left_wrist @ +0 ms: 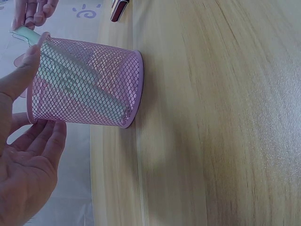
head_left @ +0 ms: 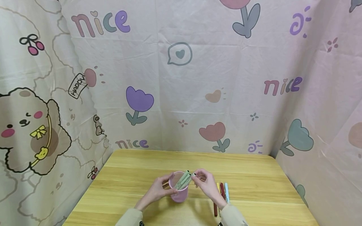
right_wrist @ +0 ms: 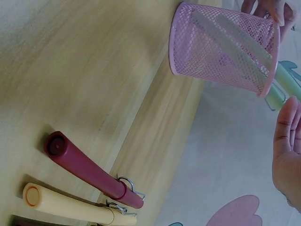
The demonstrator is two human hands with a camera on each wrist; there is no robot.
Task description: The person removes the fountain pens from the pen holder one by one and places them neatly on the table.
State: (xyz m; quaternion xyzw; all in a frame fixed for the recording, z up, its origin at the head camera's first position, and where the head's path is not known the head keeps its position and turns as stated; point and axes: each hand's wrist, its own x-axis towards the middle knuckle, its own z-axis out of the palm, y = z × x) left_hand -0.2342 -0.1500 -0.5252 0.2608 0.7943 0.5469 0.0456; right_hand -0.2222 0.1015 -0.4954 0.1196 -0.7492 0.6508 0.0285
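Three green pens (head_left: 182, 180) lean in the pink mesh cup (head_left: 179, 197) on the worktop (head_left: 133, 169), long axes slanting, upper ends toward the right hand (head_left: 206, 183), which pinches one. The left hand (head_left: 158, 190) grips the cup near its rim. Both wrist views show the pens' lower lengths through the mesh, hidden from the head view, where the right forearm partly covers the loose pens (head_left: 222, 189).

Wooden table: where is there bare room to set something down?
Bare: the table left of the left hand; the strip between pink cup and patterned cloth; right of the light blue pen. Crowded: around the cup, green pens and right hand, and by the dark red pens.
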